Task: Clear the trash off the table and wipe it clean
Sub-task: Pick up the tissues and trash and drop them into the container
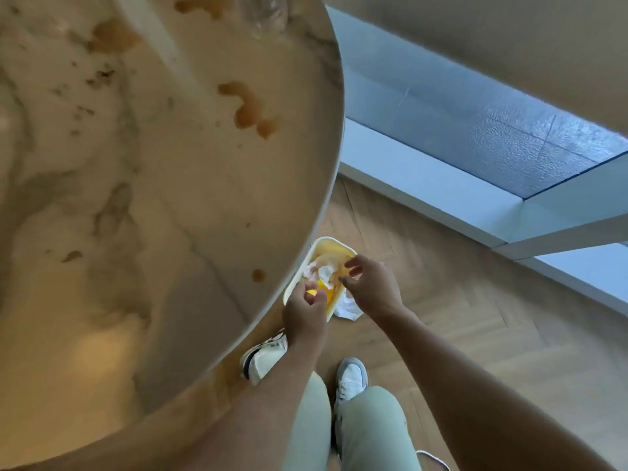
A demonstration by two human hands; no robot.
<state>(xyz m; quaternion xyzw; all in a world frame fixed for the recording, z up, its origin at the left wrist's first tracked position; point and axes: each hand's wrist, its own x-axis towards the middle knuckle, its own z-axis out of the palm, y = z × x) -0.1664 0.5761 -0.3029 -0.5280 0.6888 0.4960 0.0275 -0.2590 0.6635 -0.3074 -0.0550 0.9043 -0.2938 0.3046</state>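
- Both hands reach down past the counter's rim to a small bin on the floor, in the lower middle of the frame.
- Left hand (304, 312) has its fingers curled in, seemingly pinching a yellow scrap (325, 291) over the near end of the bin; how firm the hold is cannot be told.
- Right hand (372, 287) hovers over the bin's right side with fingers loosely bent and spread, holding nothing that shows.
- Bin (329, 244): cream, oblong, rounded corners, its left side tucked under the counter edge. Its long axis runs from lower left to upper right of the frame, mouth facing up.
- Inside lie crumpled white tissues (324, 271) and the yellow piece; a white liner or tissue (350, 309) spills over the bin's lower right rim onto the wooden floor (475, 317).
- Handling, as a judgement: the trash looks light, soft and easily crushed, so a fingertip pinch is enough; loose scraps could flutter out, so release low inside the mouth.
- Counter (170, 198): pale marbled top filling the left of the frame, with brown spills (249, 108) near its right edge, one small spot (258, 274) close to the rim, and dark crumbs (100, 76) at upper left. Wiping looks not yet done.
- A clear plastic item (265, 11) sits at the top of the frame, too blurred to name.
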